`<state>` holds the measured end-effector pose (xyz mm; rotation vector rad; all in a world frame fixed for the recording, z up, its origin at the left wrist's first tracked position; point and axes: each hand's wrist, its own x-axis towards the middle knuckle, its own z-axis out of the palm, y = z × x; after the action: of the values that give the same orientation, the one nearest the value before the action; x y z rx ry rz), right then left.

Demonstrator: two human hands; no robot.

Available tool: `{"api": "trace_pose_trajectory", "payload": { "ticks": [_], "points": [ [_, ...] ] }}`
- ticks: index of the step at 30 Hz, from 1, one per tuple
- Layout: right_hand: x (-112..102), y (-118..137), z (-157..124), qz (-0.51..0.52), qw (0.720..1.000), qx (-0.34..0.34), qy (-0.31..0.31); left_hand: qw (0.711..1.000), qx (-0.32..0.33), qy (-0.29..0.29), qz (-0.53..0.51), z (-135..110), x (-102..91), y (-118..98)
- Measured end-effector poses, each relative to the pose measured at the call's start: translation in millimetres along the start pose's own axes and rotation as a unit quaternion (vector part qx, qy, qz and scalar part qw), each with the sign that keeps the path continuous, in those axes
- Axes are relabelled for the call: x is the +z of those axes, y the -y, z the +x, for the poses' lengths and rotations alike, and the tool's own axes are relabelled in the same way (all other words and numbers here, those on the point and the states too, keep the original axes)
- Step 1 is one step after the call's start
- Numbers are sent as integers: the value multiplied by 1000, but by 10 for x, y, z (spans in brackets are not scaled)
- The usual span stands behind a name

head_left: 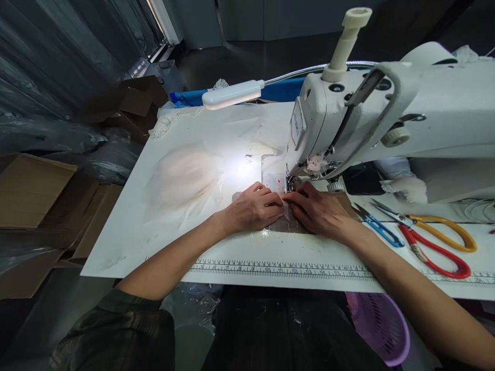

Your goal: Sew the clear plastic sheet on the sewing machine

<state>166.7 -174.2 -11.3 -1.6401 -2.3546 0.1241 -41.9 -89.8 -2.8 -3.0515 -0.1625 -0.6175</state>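
Observation:
My left hand [257, 207] and my right hand [317, 210] meet just in front of the sewing machine's needle and presser foot [289, 183]. Their fingers are curled, with the fingertips pinching a small piece of thin white fabric [286, 210] between them. Much of that piece is hidden under the hands. The white sewing machine [315, 111] stands over the table on the right. Left of my hands, a sheer pale cloth with a pinkish round patch [185, 167] seems to lie on the table.
Blue thread snips [381, 229] and large scissors with red and yellow handles [436, 242] lie to the right. A lit lamp [232, 95] hangs over the white table [127, 237]. Cardboard boxes [34, 190] stand at left; a purple basket [381, 330] is below the table edge.

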Motion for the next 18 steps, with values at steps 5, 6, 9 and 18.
{"api": "trace_pose_trajectory", "payload": {
  "ticks": [5,6,9,18],
  "points": [
    [-4,-111,-83,140,988,-14,-56,999,-15,-26,-21,-8,39,7],
    [-5,-121,-93,154,986,-19,-63,999,-10,-28,-20,-9,40,12],
    [3,-124,-108,163,984,-34,-68,999,-2,-35,-13,-9,37,25],
    [31,-89,-107,122,991,-32,-54,999,8,-27,-19,-5,30,43]
  ]
}}
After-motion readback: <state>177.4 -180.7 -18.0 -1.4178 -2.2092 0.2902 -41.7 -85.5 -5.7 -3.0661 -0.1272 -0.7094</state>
